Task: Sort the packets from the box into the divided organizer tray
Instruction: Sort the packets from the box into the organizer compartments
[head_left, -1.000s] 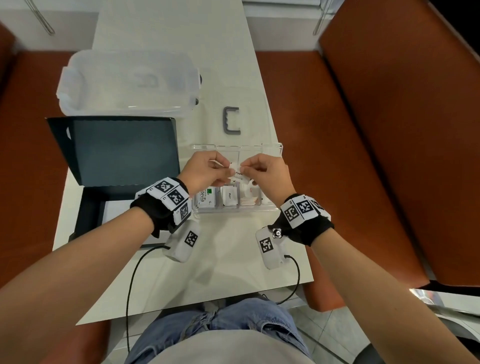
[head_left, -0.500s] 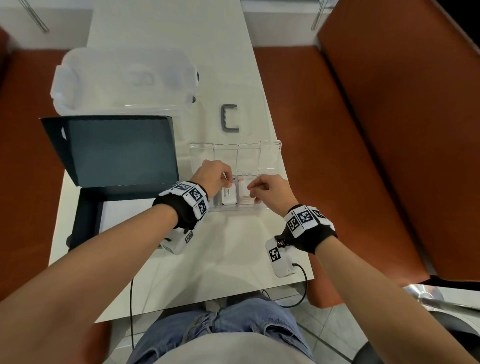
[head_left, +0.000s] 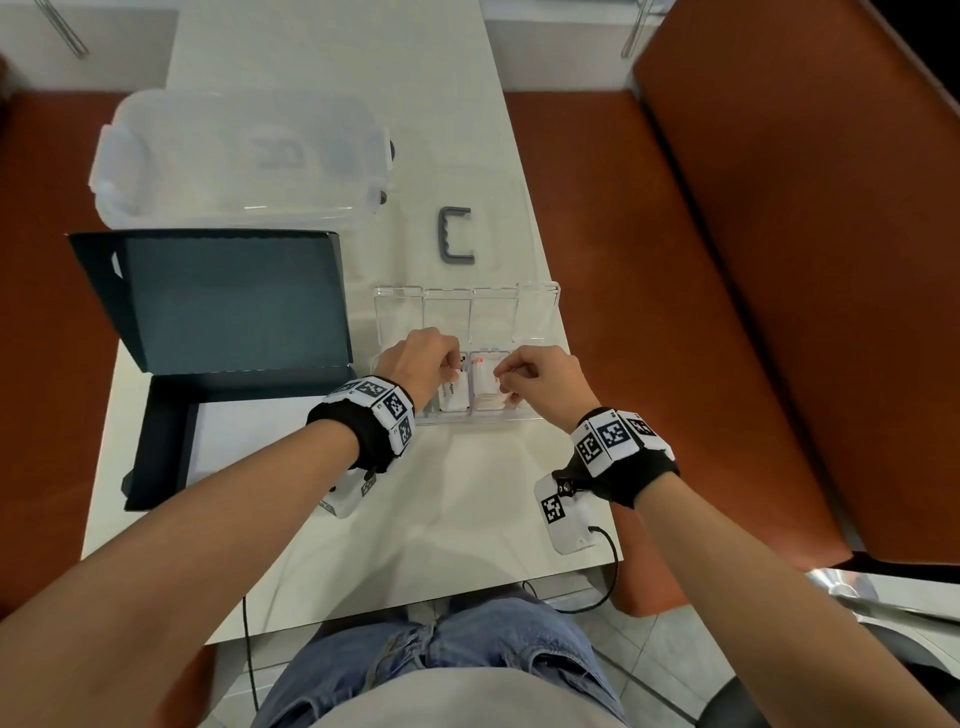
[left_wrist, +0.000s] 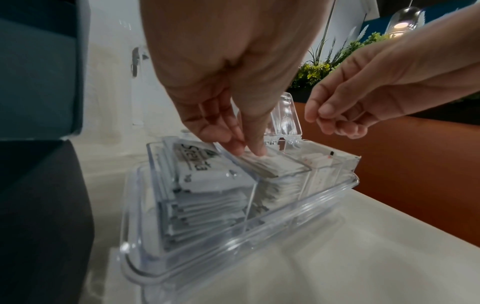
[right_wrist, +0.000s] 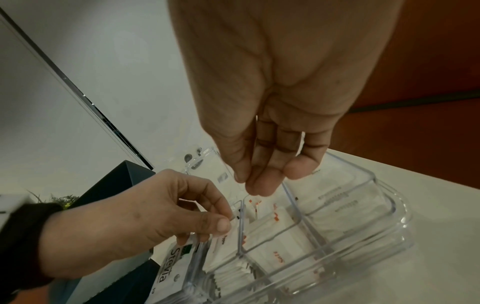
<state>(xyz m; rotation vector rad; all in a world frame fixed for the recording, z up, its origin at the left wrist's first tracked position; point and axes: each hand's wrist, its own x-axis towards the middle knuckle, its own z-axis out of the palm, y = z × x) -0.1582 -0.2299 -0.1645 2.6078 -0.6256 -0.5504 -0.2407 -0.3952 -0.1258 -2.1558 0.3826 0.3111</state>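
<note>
The clear divided organizer tray (head_left: 467, 420) (left_wrist: 233, 242) (right_wrist: 389, 185) stands in front of me with its lids open. Stevia packets (left_wrist: 202, 164) (right_wrist: 166, 265) fill its left compartment. My left hand (head_left: 431, 364) (left_wrist: 246, 150) (right_wrist: 226, 222) pinches the top of a white packet (head_left: 452, 397) (right_wrist: 223, 240) standing in the second compartment. Red-printed packets (head_left: 485, 382) (right_wrist: 275, 232) lie in the third. My right hand (head_left: 511, 376) (left_wrist: 319, 115) (right_wrist: 257, 185) hovers just above them, fingers curled against the thumb with nothing visible between. The dark box (head_left: 156, 441) lies open at the left.
The tray's clear lids (head_left: 467, 312) stand behind my hands. A grey handle (head_left: 457, 236) lies further back, and a clear plastic bin (head_left: 239, 156) sits beyond the box lid (head_left: 234, 296). An orange bench (head_left: 675, 312) runs along the table's right edge.
Both hands came down from holding packets together above the tray to the second and third compartments. The right hand no longer holds a packet.
</note>
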